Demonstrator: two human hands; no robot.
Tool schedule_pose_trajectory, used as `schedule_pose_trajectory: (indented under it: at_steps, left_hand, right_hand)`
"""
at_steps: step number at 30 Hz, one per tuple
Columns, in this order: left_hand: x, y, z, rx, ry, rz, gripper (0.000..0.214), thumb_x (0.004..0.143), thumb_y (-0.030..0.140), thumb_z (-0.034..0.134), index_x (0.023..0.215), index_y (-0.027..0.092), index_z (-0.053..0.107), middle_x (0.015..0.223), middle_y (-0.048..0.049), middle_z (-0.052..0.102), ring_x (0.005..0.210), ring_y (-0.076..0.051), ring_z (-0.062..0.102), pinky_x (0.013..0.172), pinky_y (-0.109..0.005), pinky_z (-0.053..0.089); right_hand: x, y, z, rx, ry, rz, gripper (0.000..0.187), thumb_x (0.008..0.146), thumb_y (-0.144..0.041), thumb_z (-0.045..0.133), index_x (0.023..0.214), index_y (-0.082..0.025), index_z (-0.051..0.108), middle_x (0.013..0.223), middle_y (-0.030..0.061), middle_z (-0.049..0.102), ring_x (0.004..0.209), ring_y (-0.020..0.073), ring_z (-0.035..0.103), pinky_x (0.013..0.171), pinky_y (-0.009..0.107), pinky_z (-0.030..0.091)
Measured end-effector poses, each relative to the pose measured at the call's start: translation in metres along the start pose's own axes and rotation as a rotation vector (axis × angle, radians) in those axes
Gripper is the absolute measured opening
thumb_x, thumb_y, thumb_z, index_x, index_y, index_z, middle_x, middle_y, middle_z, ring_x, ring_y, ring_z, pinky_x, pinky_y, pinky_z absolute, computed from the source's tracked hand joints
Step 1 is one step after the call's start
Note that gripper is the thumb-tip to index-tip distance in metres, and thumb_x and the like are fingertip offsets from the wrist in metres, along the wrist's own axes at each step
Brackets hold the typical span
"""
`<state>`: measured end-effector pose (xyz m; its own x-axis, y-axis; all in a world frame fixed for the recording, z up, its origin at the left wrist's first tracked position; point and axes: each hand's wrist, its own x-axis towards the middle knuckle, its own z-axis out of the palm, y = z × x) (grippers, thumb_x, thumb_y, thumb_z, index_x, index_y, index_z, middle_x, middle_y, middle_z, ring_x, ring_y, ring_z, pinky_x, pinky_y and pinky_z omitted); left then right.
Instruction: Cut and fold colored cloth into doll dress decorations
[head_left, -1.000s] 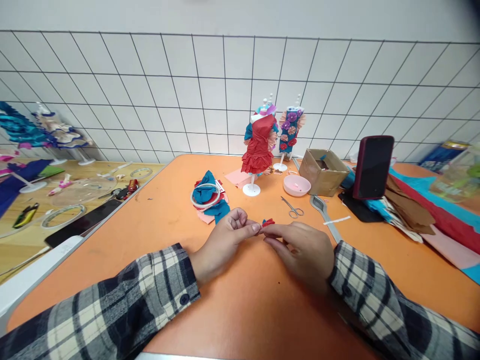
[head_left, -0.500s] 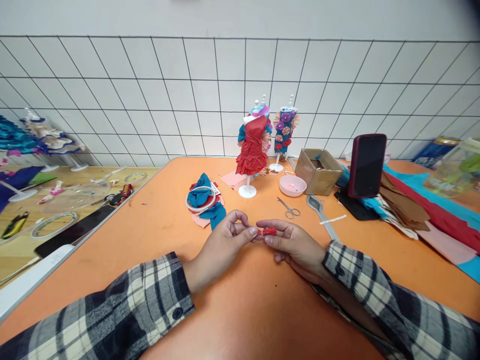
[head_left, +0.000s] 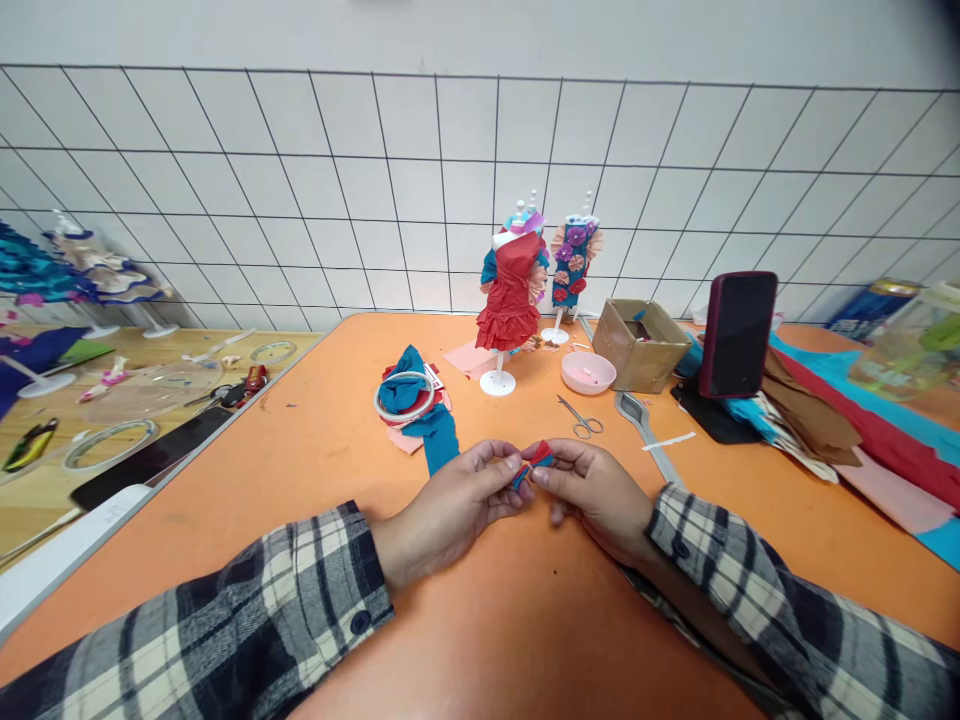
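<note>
Between my hands, above the orange table, is a small red and blue bow (head_left: 533,465), pinched in at its middle by a thin light band. My left hand (head_left: 480,488) grips its left end with thumb and fingers, hiding part of it. The thumb and fingertips of my right hand (head_left: 592,485) close on its right end. Beyond my left hand lies a blue crepe paper strip (head_left: 436,432), with a roll of white tape (head_left: 405,415) on the bunched paper. A mini dress form in a red dress (head_left: 510,295) stands upright ahead of my hands.
Scissors (head_left: 580,418), a pink bowl (head_left: 589,373) and a cardboard box (head_left: 643,345) are ahead to the right. A phone (head_left: 739,335) stands upright behind my right hand, near coloured paper sheets (head_left: 810,410). A wooden table (head_left: 37,510) with tools adjoins on the left.
The bow has turned in my fingers, so blue now shows beside the red. My left fingers have uncurled slightly and shifted right. The view has moved a little.
</note>
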<state>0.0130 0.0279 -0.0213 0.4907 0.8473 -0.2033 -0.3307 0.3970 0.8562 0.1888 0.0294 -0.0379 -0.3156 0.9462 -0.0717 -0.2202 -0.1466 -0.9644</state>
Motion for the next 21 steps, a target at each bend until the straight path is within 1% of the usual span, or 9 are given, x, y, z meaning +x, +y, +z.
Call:
schedule_pose_trajectory:
  at_steps: [2, 4, 6, 8, 10, 13, 16, 19, 21]
  left_hand:
    - [0.0011, 0.0019, -0.0012, 0.162, 0.035, 0.060, 0.028, 0.084, 0.040, 0.063, 0.097, 0.016, 0.056, 0.089, -0.0042, 0.062, 0.082, -0.014, 0.060, 0.075, -0.028, 0.049]
    - [0.0030, 0.0049, -0.0025, 0.424, 0.091, 0.174, 0.033, 0.078, 0.040, 0.069, 0.099, 0.017, 0.059, 0.091, -0.0052, 0.064, 0.086, -0.018, 0.061, 0.075, -0.029, 0.049]
    - [0.0048, 0.0073, -0.0037, 0.673, 0.137, 0.275, 0.027, 0.075, 0.034, 0.072, 0.093, 0.016, 0.063, 0.088, -0.0050, 0.067, 0.084, -0.018, 0.062, 0.075, -0.029, 0.048]
    - [0.0059, 0.0080, -0.0044, 0.803, 0.155, 0.307, 0.018, 0.078, 0.031, 0.068, 0.087, 0.016, 0.066, 0.084, -0.0045, 0.069, 0.079, -0.017, 0.063, 0.073, -0.028, 0.048]
    - [0.0059, 0.0069, -0.0045, 0.824, 0.146, 0.314, 0.017, 0.081, 0.031, 0.064, 0.088, 0.016, 0.068, 0.085, -0.0042, 0.070, 0.079, -0.017, 0.064, 0.072, -0.027, 0.049]
    - [0.0049, 0.0051, -0.0041, 0.824, 0.117, 0.330, 0.019, 0.080, 0.033, 0.065, 0.090, 0.016, 0.068, 0.090, -0.0045, 0.071, 0.082, -0.018, 0.065, 0.074, -0.026, 0.049]
    - [0.0041, 0.0062, -0.0035, 0.844, 0.111, 0.327, 0.018, 0.081, 0.031, 0.064, 0.088, 0.015, 0.069, 0.088, -0.0045, 0.071, 0.081, -0.017, 0.064, 0.074, -0.026, 0.048]
    - [0.0040, 0.0093, -0.0031, 0.851, 0.099, 0.295, 0.019, 0.084, 0.031, 0.058, 0.087, 0.014, 0.069, 0.085, -0.0040, 0.071, 0.079, -0.017, 0.062, 0.071, -0.024, 0.047]
    - [0.0039, 0.0107, -0.0028, 0.869, 0.085, 0.281, 0.021, 0.085, 0.031, 0.056, 0.085, 0.014, 0.068, 0.082, -0.0034, 0.070, 0.077, -0.016, 0.061, 0.070, -0.024, 0.045]
  right_hand:
    - [0.0003, 0.0001, -0.0005, 0.007, 0.036, 0.011, 0.033, 0.068, -0.034, 0.077, 0.096, -0.019, 0.068, 0.081, 0.0023, 0.066, 0.068, 0.0124, 0.060, 0.042, 0.016, 0.048]
    - [0.0002, 0.0000, -0.0006, 0.009, 0.053, 0.018, 0.036, 0.067, -0.035, 0.077, 0.097, -0.018, 0.068, 0.081, 0.0022, 0.065, 0.069, 0.0128, 0.059, 0.040, 0.016, 0.049]
    - [-0.0003, -0.0003, -0.0001, 0.006, 0.055, 0.022, 0.037, 0.066, -0.034, 0.078, 0.098, -0.018, 0.067, 0.080, 0.0019, 0.063, 0.069, 0.0124, 0.058, 0.040, 0.015, 0.049]
    - [-0.0009, -0.0009, 0.0008, 0.012, 0.065, 0.028, 0.038, 0.065, -0.033, 0.078, 0.097, -0.018, 0.067, 0.080, 0.0019, 0.064, 0.069, 0.0124, 0.058, 0.039, 0.015, 0.049]
    - [-0.0013, -0.0015, 0.0016, 0.028, 0.073, 0.034, 0.037, 0.064, -0.032, 0.079, 0.096, -0.018, 0.068, 0.081, 0.0020, 0.064, 0.071, 0.0128, 0.058, 0.040, 0.015, 0.050]
    - [-0.0015, -0.0017, 0.0021, 0.064, 0.061, 0.037, 0.036, 0.062, -0.031, 0.080, 0.094, -0.019, 0.069, 0.081, 0.0014, 0.065, 0.072, 0.0129, 0.059, 0.042, 0.015, 0.050]
    - [-0.0014, -0.0017, 0.0022, 0.087, 0.058, 0.048, 0.034, 0.062, -0.030, 0.080, 0.093, -0.020, 0.069, 0.081, 0.0005, 0.065, 0.071, 0.0117, 0.058, 0.043, 0.015, 0.051]
    - [-0.0012, -0.0026, 0.0019, 0.054, 0.080, 0.048, 0.033, 0.062, -0.031, 0.080, 0.091, -0.019, 0.070, 0.080, 0.0011, 0.065, 0.070, 0.0117, 0.058, 0.042, 0.015, 0.050]
    - [-0.0010, -0.0037, 0.0015, 0.018, 0.062, 0.051, 0.034, 0.063, -0.033, 0.079, 0.091, -0.018, 0.070, 0.081, 0.0021, 0.065, 0.071, 0.0124, 0.058, 0.041, 0.015, 0.049]
